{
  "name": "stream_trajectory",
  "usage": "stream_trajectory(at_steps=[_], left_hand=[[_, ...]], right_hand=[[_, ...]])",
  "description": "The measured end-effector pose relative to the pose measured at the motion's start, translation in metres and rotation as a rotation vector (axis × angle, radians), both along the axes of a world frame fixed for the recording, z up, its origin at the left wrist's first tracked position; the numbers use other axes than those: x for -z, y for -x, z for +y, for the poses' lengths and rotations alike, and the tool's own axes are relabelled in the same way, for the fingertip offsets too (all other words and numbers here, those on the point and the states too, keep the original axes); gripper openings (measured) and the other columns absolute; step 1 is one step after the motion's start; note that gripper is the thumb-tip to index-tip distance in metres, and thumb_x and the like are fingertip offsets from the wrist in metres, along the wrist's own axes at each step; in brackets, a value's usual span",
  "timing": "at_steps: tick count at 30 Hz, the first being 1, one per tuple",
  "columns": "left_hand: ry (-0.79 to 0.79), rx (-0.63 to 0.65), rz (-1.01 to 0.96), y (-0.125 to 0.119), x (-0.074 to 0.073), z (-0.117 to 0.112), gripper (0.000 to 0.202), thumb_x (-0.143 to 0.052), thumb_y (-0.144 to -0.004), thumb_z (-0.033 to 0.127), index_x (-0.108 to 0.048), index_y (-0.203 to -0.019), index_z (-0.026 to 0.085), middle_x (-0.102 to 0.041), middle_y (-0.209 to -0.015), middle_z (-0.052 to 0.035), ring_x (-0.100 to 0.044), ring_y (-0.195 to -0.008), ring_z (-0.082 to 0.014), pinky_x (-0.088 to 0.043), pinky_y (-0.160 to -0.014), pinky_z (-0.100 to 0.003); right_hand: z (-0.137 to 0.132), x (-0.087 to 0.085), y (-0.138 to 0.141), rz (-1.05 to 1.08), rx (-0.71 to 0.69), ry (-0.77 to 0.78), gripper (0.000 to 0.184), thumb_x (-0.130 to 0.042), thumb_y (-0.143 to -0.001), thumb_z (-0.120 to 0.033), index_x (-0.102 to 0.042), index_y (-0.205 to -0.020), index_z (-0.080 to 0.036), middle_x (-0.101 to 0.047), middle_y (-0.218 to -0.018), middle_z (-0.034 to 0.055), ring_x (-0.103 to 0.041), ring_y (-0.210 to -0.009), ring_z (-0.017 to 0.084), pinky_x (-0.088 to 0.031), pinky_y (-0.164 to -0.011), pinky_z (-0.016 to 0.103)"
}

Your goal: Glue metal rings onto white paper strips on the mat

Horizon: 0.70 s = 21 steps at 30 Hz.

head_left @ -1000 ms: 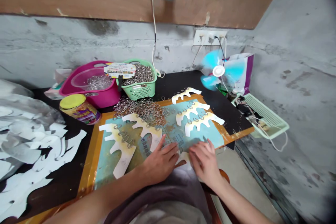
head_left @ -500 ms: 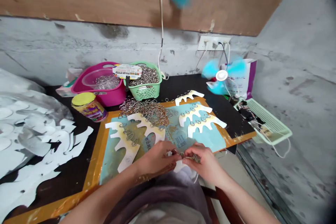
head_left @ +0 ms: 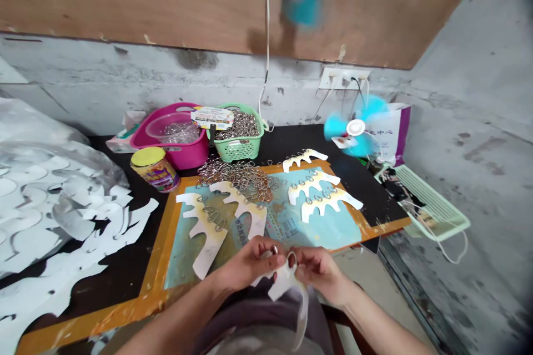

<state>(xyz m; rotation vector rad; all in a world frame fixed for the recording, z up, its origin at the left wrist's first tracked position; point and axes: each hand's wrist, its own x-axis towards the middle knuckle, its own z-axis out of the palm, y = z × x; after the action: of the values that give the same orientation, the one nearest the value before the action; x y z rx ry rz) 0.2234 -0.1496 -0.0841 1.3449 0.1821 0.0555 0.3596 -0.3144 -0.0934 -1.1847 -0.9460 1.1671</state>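
Observation:
My left hand (head_left: 250,263) and my right hand (head_left: 318,269) meet over my lap at the near edge of the board (head_left: 166,216). Together they pinch a white comb-shaped card (head_left: 282,284), which hangs down between them. A small metal ring (head_left: 291,258) shows at the fingertips of my right hand, against the card's top. Both hands are closed. On the board lie more white cards (head_left: 208,222) with rings on their prongs, and a loose pile of metal rings (head_left: 239,173).
A green basket (head_left: 239,147) of rings, a pink tub (head_left: 183,150) and a yellow-lidded jar (head_left: 155,169) stand at the back. A small blue fan (head_left: 353,130) spins at right, beside a pale green tray (head_left: 433,205). White card scraps (head_left: 62,222) cover the left.
My hands lifted from lying flat on the board, picked up a white card and a ring, and drew back toward my lap. The view tilted up slightly.

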Motion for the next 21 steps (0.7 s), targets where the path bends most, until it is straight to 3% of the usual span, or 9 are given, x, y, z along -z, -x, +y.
stream_trajectory(at_steps=[3, 5, 6, 9, 11, 13, 15, 18, 21], left_hand=[[-0.049, -0.433, -0.052, 0.009, 0.014, 0.004, 0.052, -0.051, -0.088, 0.070, -0.064, -0.101, 0.021, -0.067, -0.100, -0.0095, -0.064, -0.087, -0.0213, -0.054, -0.073, -0.033], [-0.026, -0.679, -0.061, 0.017, 0.022, -0.006, 0.054, -0.045, -0.090, 0.071, -0.060, -0.107, 0.023, -0.067, -0.110, -0.0107, -0.064, -0.098, -0.0252, -0.054, -0.083, -0.041], [0.002, -0.699, -0.023, 0.020, 0.024, -0.014, 0.051, -0.049, -0.089, 0.069, -0.060, -0.106, 0.022, -0.067, -0.105, -0.0096, -0.065, -0.096, -0.0251, -0.054, -0.086, -0.042], [0.106, -0.529, 0.084, 0.020, 0.020, -0.040, 0.058, -0.067, -0.077, 0.070, -0.059, -0.105, 0.020, -0.068, -0.092, -0.0062, -0.067, -0.085, -0.0228, -0.056, -0.082, -0.039], [0.152, -0.530, 0.124, 0.012, 0.012, -0.048, 0.058, -0.076, -0.068, 0.070, -0.059, -0.088, 0.018, -0.061, -0.076, -0.0007, -0.062, -0.071, -0.0167, -0.055, -0.073, -0.032], [0.184, -0.524, 0.147, 0.003, 0.005, -0.047, 0.056, -0.078, -0.066, 0.066, -0.050, -0.068, 0.017, -0.045, -0.060, 0.0054, -0.049, -0.055, -0.0088, -0.052, -0.062, -0.025], [0.200, -0.470, 0.130, -0.003, 0.001, -0.043, 0.059, -0.078, -0.069, 0.063, -0.042, -0.058, 0.017, -0.032, -0.054, 0.0081, -0.035, -0.048, -0.0043, -0.047, -0.054, -0.020], [0.183, -0.446, 0.078, -0.004, -0.001, -0.038, 0.058, -0.076, -0.072, 0.062, -0.042, -0.057, 0.017, -0.030, -0.055, 0.0080, -0.029, -0.048, -0.0035, -0.043, -0.051, -0.018], [0.178, -0.468, 0.082, 0.000, -0.003, -0.039, 0.058, -0.077, -0.070, 0.063, -0.044, -0.058, 0.016, -0.034, -0.057, 0.0067, -0.034, -0.052, -0.0047, -0.044, -0.054, -0.017]], right_hand=[[0.003, 0.004, -0.002, -0.050, 0.180, 0.032, 0.038, -0.067, -0.086, -0.053, -0.055, -0.078, -0.019, -0.039, -0.066, -0.0047, -0.029, -0.059, 0.010, -0.024, -0.054, 0.024], [0.005, 0.003, -0.003, -0.112, 0.262, 0.036, 0.036, -0.065, -0.088, -0.052, -0.053, -0.076, -0.019, -0.042, -0.068, -0.0033, -0.033, -0.061, 0.011, -0.027, -0.055, 0.024], [0.007, 0.002, -0.002, -0.139, 0.284, 0.039, 0.036, -0.063, -0.089, -0.051, -0.053, -0.076, -0.020, -0.045, -0.070, -0.0021, -0.036, -0.063, 0.012, -0.029, -0.056, 0.024], [0.011, -0.002, 0.004, -0.237, 0.312, 0.048, 0.033, -0.060, -0.092, -0.048, -0.053, -0.075, -0.020, -0.051, -0.075, 0.0003, -0.043, -0.069, 0.014, -0.034, -0.060, 0.025], [0.013, -0.005, 0.007, -0.288, 0.299, 0.060, 0.034, -0.059, -0.093, -0.047, -0.052, -0.073, -0.020, -0.051, -0.073, -0.0002, -0.044, -0.069, 0.014, -0.035, -0.060, 0.025], [0.015, -0.008, 0.008, -0.263, 0.267, 0.054, 0.036, -0.061, -0.090, -0.049, -0.051, -0.071, -0.020, -0.047, -0.068, -0.0020, -0.041, -0.065, 0.013, -0.033, -0.058, 0.025], [0.017, -0.009, 0.007, -0.187, 0.221, 0.045, 0.038, -0.065, -0.086, -0.052, -0.052, -0.072, -0.020, -0.045, -0.067, -0.0030, -0.039, -0.063, 0.012, -0.031, -0.057, 0.025], [0.020, -0.009, 0.005, -0.134, 0.166, 0.053, 0.041, -0.068, -0.085, -0.052, -0.052, -0.068, -0.019, -0.043, -0.064, -0.0040, -0.036, -0.062, 0.011, -0.029, -0.058, 0.025], [0.023, -0.010, 0.007, -0.095, 0.151, 0.051, 0.044, -0.070, -0.085, -0.051, -0.049, -0.064, -0.019, -0.039, -0.061, -0.0052, -0.034, -0.060, 0.010, -0.029, -0.057, 0.024]])
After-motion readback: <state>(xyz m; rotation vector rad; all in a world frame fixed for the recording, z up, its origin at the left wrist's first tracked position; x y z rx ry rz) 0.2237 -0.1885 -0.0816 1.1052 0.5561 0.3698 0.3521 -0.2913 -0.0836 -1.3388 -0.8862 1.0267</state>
